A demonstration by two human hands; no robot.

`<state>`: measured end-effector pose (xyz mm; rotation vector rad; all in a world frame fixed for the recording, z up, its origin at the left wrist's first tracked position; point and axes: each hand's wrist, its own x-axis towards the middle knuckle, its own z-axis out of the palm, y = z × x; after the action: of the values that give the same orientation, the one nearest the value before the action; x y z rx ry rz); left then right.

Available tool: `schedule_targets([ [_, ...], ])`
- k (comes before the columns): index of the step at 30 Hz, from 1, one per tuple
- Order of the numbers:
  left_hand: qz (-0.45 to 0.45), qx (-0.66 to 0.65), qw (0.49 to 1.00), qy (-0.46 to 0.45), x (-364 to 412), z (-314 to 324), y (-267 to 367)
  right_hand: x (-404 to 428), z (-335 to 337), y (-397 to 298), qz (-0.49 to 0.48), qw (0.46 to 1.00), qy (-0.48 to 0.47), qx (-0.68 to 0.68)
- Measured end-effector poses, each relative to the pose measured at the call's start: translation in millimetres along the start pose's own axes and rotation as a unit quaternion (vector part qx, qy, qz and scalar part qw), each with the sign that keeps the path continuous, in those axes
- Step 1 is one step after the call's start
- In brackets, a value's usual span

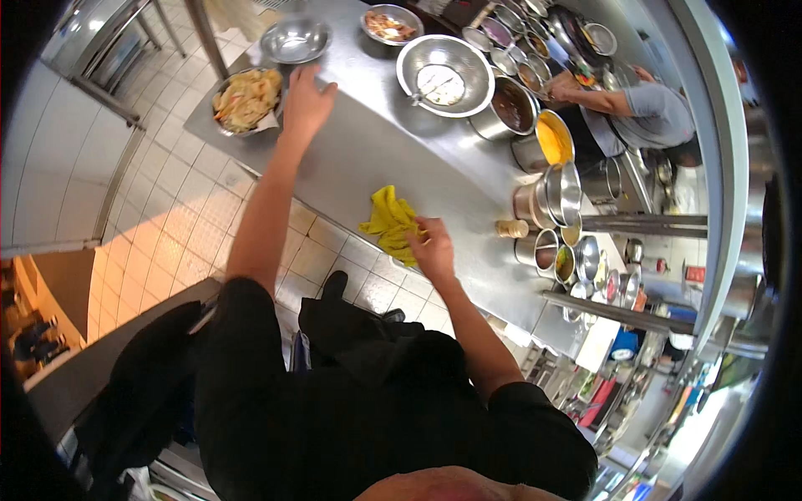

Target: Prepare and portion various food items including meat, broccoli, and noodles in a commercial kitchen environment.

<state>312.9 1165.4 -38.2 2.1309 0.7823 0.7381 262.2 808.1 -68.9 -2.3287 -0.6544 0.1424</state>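
Note:
My left hand [308, 103] is stretched over the far left part of the stainless-steel counter [369, 141], thumb and fingers apart, holding nothing. Just beyond its fingertips is a shiny metal bowl [296, 41] that looks empty. Left of the hand sits a bowl heaped with pale yellow fried crackers [249, 99], a bit of white paper showing at its rim. Nearer to me, my right hand [434, 250] pinches the right edge of a crumpled yellow cloth [390, 219], which lies by the counter's front edge.
Along the back stand a large steel bowl with a utensil [445, 76], a pot of dark sauce [514, 105], a pot of orange-yellow liquid [554, 139] and a shaker-like jar [511, 228]. A person [651, 116] works across the counter. A metal post [207, 37] rises at the left.

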Motion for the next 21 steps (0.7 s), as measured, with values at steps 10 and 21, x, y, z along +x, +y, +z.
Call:
schedule_targets([
  [10,-0.077,0.277,0.957,-0.039,85.7,92.3,-52.5,-10.0,-10.6,11.5,0.051,0.975,-0.051,-0.212],
  [21,0.118,-0.106,0.987,0.002,-175.3,42.9,87.0,-84.6,-118.2,86.3,0.219,0.96,0.034,-0.171],
])
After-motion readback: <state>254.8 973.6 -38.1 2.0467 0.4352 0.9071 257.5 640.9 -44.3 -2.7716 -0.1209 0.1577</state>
